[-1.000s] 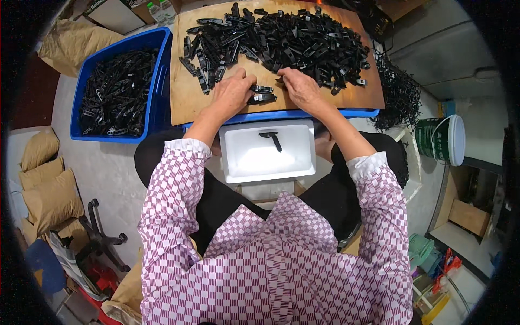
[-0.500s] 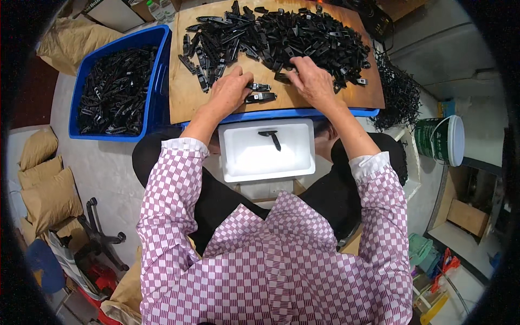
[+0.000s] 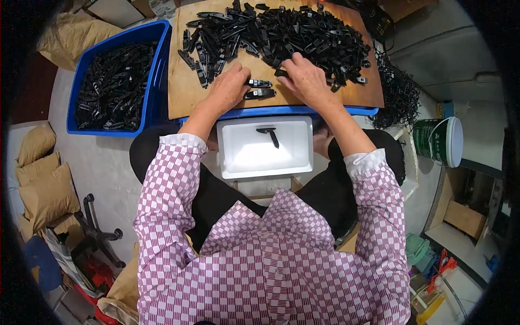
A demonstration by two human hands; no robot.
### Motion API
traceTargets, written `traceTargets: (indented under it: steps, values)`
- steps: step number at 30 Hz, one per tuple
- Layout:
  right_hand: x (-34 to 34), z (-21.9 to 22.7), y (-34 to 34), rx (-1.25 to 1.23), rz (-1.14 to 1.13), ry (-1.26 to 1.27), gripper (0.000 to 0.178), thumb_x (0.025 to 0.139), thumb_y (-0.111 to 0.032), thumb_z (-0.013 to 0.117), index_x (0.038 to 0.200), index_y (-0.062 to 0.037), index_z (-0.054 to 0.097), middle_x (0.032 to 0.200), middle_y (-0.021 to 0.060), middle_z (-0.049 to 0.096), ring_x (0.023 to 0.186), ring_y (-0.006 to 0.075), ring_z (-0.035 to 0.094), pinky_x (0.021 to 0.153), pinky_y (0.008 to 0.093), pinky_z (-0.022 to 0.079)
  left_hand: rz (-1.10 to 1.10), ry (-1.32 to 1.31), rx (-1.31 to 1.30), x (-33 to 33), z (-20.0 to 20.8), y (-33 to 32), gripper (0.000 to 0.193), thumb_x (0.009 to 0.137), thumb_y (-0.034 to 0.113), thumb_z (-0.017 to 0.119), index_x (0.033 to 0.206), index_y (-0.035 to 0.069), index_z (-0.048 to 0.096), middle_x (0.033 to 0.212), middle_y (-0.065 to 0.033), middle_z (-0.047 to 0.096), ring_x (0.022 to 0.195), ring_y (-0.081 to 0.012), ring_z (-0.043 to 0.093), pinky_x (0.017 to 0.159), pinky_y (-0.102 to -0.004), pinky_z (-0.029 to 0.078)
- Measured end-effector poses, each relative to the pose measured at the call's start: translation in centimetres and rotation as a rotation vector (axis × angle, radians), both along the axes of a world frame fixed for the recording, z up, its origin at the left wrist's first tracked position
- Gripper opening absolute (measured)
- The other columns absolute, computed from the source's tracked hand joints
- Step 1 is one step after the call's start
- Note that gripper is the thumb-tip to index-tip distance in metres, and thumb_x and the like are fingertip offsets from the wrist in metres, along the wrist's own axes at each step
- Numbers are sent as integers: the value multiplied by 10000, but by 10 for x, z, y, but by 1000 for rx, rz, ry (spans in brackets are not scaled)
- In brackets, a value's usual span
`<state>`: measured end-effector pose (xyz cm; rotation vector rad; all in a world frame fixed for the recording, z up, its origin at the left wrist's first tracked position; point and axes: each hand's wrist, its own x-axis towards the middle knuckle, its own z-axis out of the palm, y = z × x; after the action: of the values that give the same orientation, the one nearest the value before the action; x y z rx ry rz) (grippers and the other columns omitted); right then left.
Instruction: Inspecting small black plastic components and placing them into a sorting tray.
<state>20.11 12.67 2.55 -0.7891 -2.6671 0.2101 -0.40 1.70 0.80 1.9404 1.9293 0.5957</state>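
My left hand (image 3: 228,88) rests on the wooden board with its fingers curled at the left end of a slim black plastic part (image 3: 260,83) that has a shiny grey section. Just nearer to me, a second black plastic part (image 3: 261,93) lies alongside it. To the right, my right hand (image 3: 306,80) has thumb and forefinger bent round a small black plastic piece (image 3: 280,72), whose far end is partly covered by the fingers. Heaped black parts (image 3: 319,40) spread beyond both hands, with longer black parts (image 3: 216,40) at the left.
A white tray (image 3: 227,170) sits in front of my lap, holding a black T-shaped part (image 3: 272,136). At the left stands a blue bin (image 3: 162,70) full of black parts. A green bucket (image 3: 436,142) and tangled black scraps (image 3: 398,89) are at the right.
The fingers of my right hand have shifted left, from the pile's edge to the small black piece. My left hand stays nearly in place beside the two parts.
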Motion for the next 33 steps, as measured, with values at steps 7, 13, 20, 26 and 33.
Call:
traceTargets:
  steps: [7,13,20,26,33]
  values:
    - [-10,-12,11,179,14,-315,150,801,-146,687,888,-54,605,946,99,551,877,300,603,712,385,519,9,-32,52,-1,-6,4,172,807,72,664,941,34,563,958,-159,556,928,-383,583,763,-465,477]
    - [-9,0,3,24,93,-133,155,812,-149,676,907,-59,592,884,102,590,835,310,626,673,400,518,2,-30,77,-3,-8,4,165,800,78,674,924,24,580,936,-151,560,904,-374,586,757,-456,477]
    - [-17,-2,0,-51,206,-199,169,827,-163,666,895,-52,558,801,123,634,754,335,650,624,423,514,-11,-105,68,-4,-8,5,161,786,84,690,896,16,593,903,-142,562,866,-364,590,743,-439,479]
    - [-17,-5,-1,-157,182,-221,197,825,-194,675,856,-44,551,805,145,652,766,351,652,638,436,515,-101,-89,131,-6,-6,5,169,779,75,693,906,7,605,875,-146,577,820,-365,596,698,-440,468]
    - [-33,-6,-11,-143,162,-203,152,825,-192,655,863,-60,589,834,151,669,799,354,658,650,459,520,-107,-51,110,-5,-6,5,154,778,88,685,868,17,582,906,-145,571,838,-375,592,715,-442,482]
